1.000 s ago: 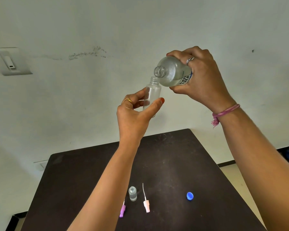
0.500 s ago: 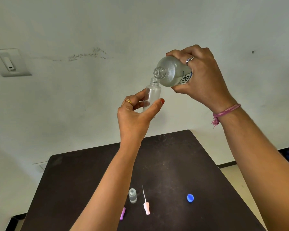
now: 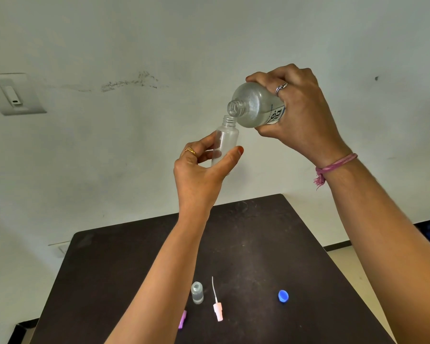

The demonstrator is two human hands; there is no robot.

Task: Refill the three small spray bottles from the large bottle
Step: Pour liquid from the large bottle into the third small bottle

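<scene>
Nearest on the dark brown table [image 3: 246, 244]: a purple spray-head piece [image 3: 182, 319], a pink spray head with its white dip tube [image 3: 218, 309], a small uncapped clear bottle [image 3: 197, 292] and a blue screw cap [image 3: 283, 296], presumably set aside to free both necks. Above, left hand [image 3: 199, 175] pinched the small translucent spray bottle [image 3: 225, 142] upright between thumb and fingers, neck exposed. Right hand [image 3: 301, 112] wrapped round the large clear labelled bottle [image 3: 255, 108], tipped mouth-down just over that neck for pouring. Stream not discernible.
</scene>
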